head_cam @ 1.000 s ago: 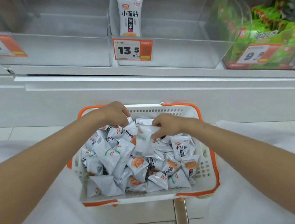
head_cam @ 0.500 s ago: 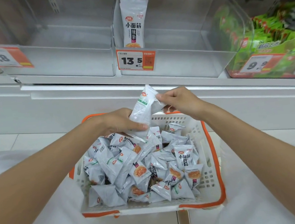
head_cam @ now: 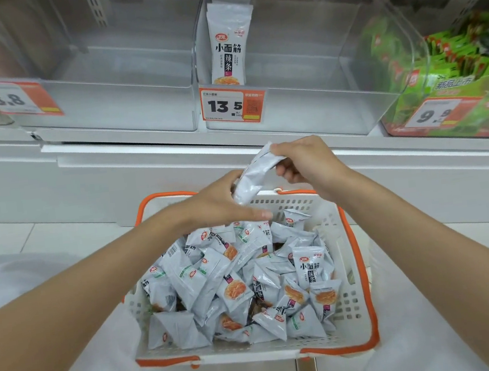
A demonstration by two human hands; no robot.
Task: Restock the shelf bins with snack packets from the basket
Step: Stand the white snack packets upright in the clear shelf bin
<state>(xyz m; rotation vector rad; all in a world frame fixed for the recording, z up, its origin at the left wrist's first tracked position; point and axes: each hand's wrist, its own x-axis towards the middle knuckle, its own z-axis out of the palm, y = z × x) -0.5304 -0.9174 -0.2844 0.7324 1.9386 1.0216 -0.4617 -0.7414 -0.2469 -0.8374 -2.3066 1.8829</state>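
A white basket (head_cam: 349, 304) with orange rim holds several pale grey snack packets (head_cam: 233, 281). Above its far edge, one grey packet (head_cam: 251, 178) is held between both hands. My right hand (head_cam: 301, 160) pinches its top end with thumb and fingers. My left hand (head_cam: 224, 203) wraps around its lower end, thumb stretched out flat below. Straight above stands a clear shelf bin (head_cam: 304, 108) with a 13.5 price tag (head_cam: 232, 104) and a sample packet (head_cam: 228, 43) fixed upright at its left front corner.
A second clear bin (head_cam: 112, 108) with an 8.8 tag (head_cam: 14, 98) stands to the left. On the right, a bin (head_cam: 453, 76) holds green packets behind a 9.9 tag. A white shelf ledge (head_cam: 172, 151) juts out below the bins. The basket sits on my lap.
Both hands were in the basket; they have lifted one packet above its far rim toward the shelf. My view has tilted up.
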